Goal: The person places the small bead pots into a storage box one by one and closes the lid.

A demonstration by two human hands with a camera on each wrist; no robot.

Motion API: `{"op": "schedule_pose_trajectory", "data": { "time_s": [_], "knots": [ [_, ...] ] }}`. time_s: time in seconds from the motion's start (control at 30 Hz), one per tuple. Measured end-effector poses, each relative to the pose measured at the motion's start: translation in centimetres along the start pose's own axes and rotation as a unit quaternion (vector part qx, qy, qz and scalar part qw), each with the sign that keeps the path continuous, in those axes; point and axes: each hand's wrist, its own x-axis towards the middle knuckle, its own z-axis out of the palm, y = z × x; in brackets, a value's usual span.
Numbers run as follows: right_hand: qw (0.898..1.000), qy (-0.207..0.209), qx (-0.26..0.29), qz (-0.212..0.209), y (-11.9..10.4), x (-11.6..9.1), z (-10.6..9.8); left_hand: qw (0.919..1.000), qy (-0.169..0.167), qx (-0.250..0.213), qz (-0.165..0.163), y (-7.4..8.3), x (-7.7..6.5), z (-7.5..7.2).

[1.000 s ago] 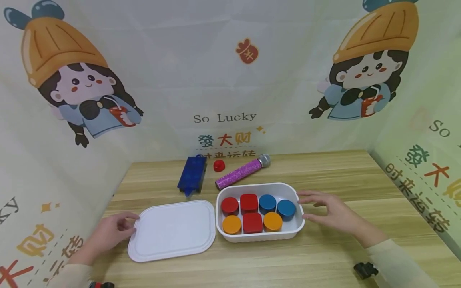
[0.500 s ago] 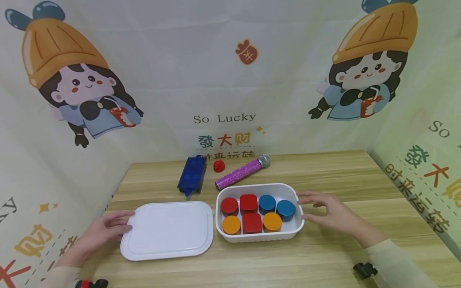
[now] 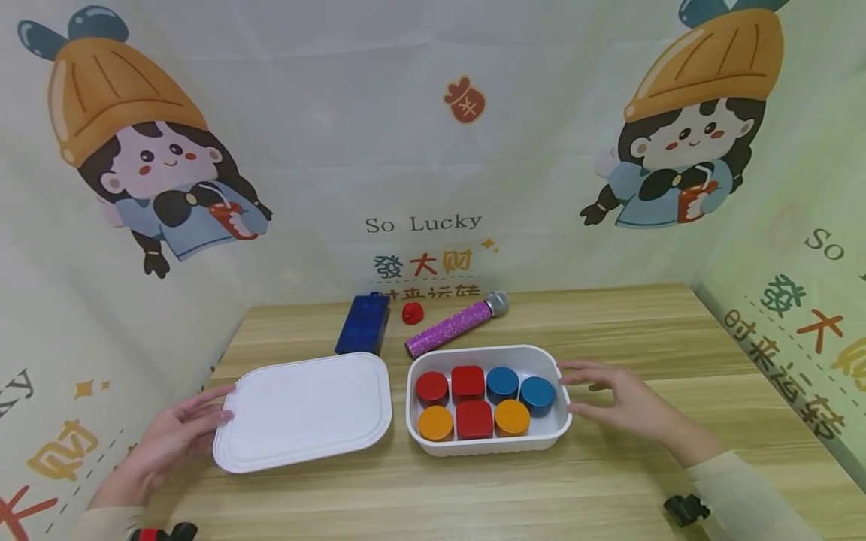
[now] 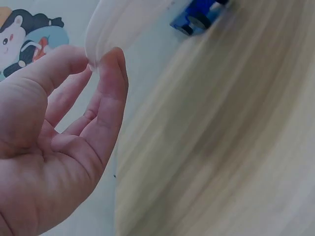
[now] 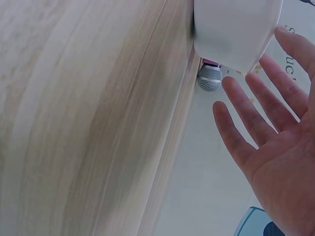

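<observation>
My left hand (image 3: pixel 165 443) pinches the left edge of a white rounded lid (image 3: pixel 304 413); in the left wrist view the thumb and fingertips close on the rim of the lid (image 4: pixel 115 24), which is up off the table. To its right stands a white rectangular container (image 3: pixel 489 448) with several round and square pieces in it: red (image 3: pixel 468 382), blue (image 3: pixel 537 392) and orange (image 3: pixel 512 417). Spread fingers of my right hand (image 3: pixel 625 398) rest at the container's right end. The right wrist view shows those fingertips at the upper rim of the container (image 5: pixel 236 34).
Behind the lid lies a dark blue toy vehicle (image 3: pixel 363 323), partly covered by the lid in the head view. A small red object (image 3: pixel 412 312) and a purple glitter microphone (image 3: pixel 455 327) lie behind the container. Printed cloth walls (image 3: pixel 325 150) border the table.
My left hand has carried the lid left, then up off the table, its right end now higher and overlapping the toy vehicle. The right hand and container have stayed in place.
</observation>
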Motion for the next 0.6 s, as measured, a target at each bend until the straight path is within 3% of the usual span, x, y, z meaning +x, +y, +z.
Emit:
{"op": "schedule_pose_trajectory", "data": {
  "time_s": [0.13,0.3,0.6],
  "knots": [
    [1.0,0.0,-0.002,0.003,0.1,-0.1,0.0,0.9989,-0.018,-0.035,0.025,1.2,0.0,0.2],
    [1.0,0.0,0.0,0.005,0.1,-0.1,0.0,0.9985,-0.026,-0.032,0.036,2.9,0.1,1.4],
    [1.0,0.004,-0.001,0.004,0.0,-0.1,0.1,0.9936,-0.06,-0.071,0.064,4.8,1.1,5.3]
  ]
}}
